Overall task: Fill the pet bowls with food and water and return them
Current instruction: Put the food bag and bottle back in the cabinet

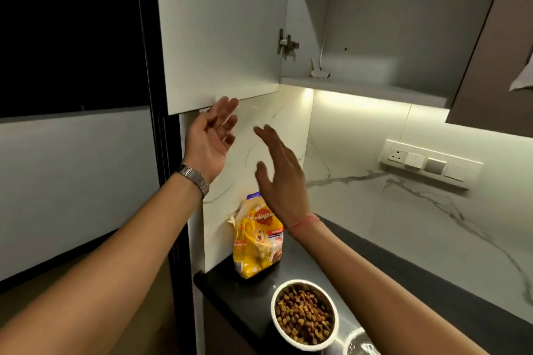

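Observation:
A white bowl [305, 315] full of brown kibble stands on the dark counter [248, 297] near the bottom. To its right, the rim of a second bowl [359, 340] shows, mostly hidden under my right forearm. A yellow bag of dog food [256, 242] stands upright in the counter's back left corner. My left hand [212, 135] is raised with fingers apart, its fingertips at the lower edge of the open white cabinet door [219, 29]. My right hand [281, 179] hovers open above the bag, holding nothing.
The upper cabinet's shelf [360, 89] is lit from below and holds a small white scrap. A brown cabinet door [490, 52] hangs at the right. A switch panel [429, 163] sits on the marble backsplash. A dark window lies to the left.

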